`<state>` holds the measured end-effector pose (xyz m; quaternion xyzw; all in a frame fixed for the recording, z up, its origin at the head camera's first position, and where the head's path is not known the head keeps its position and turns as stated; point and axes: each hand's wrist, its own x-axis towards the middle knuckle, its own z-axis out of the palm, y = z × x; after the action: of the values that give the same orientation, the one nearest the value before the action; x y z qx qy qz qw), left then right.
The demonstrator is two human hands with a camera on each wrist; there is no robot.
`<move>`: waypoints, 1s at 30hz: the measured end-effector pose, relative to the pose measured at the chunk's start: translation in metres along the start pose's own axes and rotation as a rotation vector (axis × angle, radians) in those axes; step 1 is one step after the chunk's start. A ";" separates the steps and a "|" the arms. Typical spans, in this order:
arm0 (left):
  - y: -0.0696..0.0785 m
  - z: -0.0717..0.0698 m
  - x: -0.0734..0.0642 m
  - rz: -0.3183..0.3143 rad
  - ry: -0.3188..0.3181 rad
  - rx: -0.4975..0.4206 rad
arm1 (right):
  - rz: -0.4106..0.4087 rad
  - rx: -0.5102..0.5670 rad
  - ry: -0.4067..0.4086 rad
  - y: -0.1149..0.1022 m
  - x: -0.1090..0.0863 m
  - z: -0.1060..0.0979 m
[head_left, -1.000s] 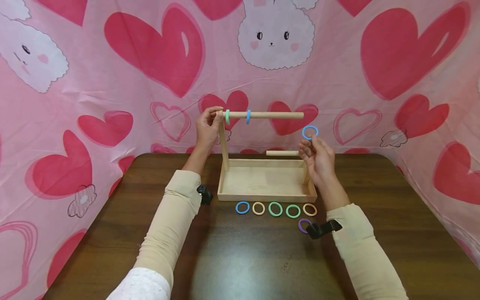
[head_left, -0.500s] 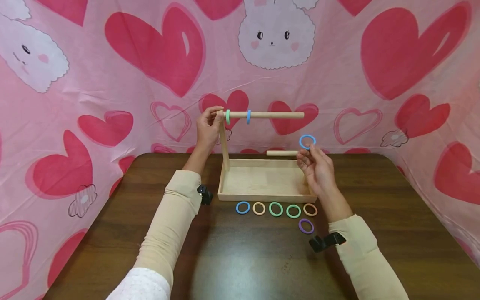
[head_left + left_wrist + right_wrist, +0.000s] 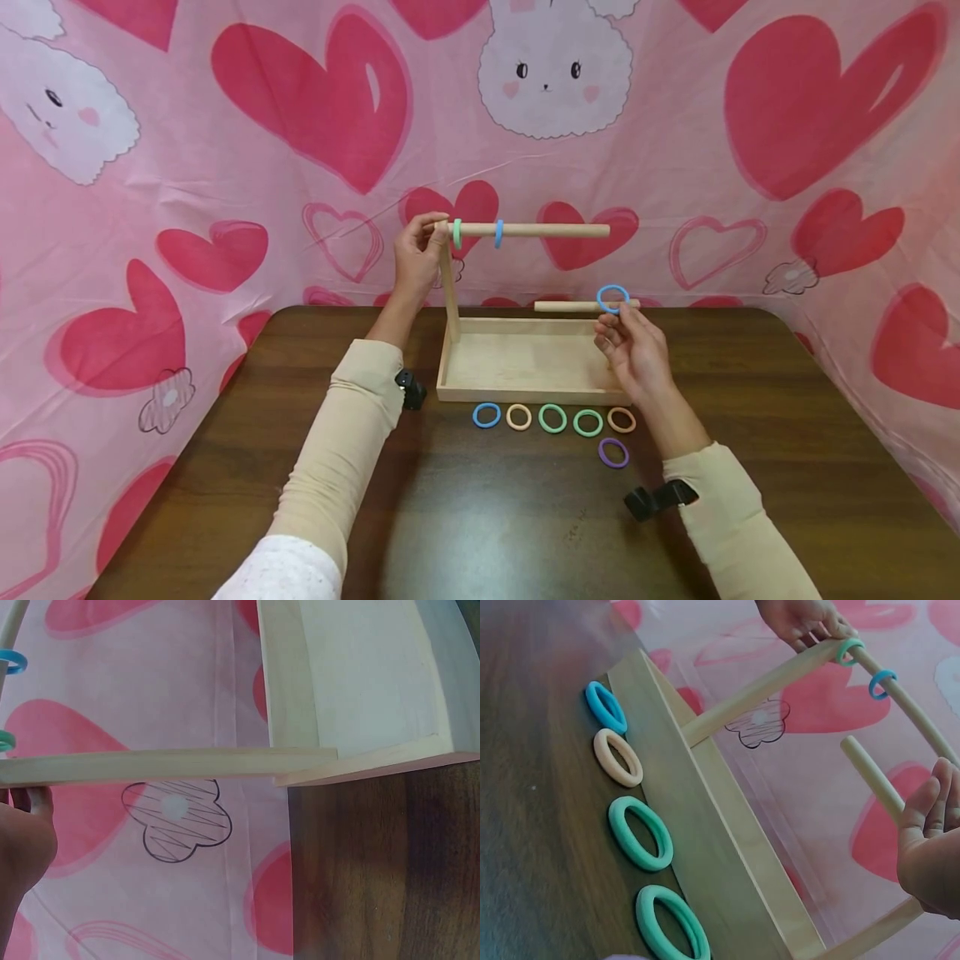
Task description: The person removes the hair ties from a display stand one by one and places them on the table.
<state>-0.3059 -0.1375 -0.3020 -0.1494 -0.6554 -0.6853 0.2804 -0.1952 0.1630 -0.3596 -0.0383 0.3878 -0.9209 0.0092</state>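
Observation:
In the head view my left hand (image 3: pixel 417 254) grips the top of the left post (image 3: pixel 449 292) of a wooden stand. From that post an upper rod (image 3: pixel 555 230) runs to the right, bearing a green ring (image 3: pixel 457 234) and a blue ring (image 3: pixel 498 234). Thumb and fingertips of my right hand (image 3: pixel 637 346) pinch another blue ring (image 3: pixel 613 287). This ring overlaps the lower rod (image 3: pixel 562 307) near its right end, with the rod seen through it. The right wrist view shows the right hand (image 3: pixel 934 840) by the lower rod, its held ring hidden there.
The stand's shallow wooden tray (image 3: pixel 517 395) sits on the dark table (image 3: pixel 480 533). Along its front lie several rings, including a green ring (image 3: pixel 619 829), with a purple ring (image 3: pixel 602 451) closer to me. A pink heart-patterned cloth (image 3: pixel 480 158) hangs behind.
My right hand has lowered the blue ring from just under the upper rod's free end to the lower rod's right end. The left hand has stayed on the post.

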 end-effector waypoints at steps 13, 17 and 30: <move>-0.001 -0.002 0.000 -0.009 0.009 0.011 | 0.056 -0.012 -0.040 -0.001 -0.010 -0.007; -0.001 -0.001 0.000 -0.008 0.006 0.009 | 0.064 -0.019 -0.061 -0.001 -0.014 -0.009; 0.000 0.002 0.001 -0.022 0.003 0.005 | 0.089 -0.040 -0.081 0.000 -0.026 -0.018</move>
<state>-0.3071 -0.1360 -0.3015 -0.1405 -0.6583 -0.6868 0.2742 -0.1707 0.1769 -0.3743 -0.0582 0.4067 -0.9094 0.0651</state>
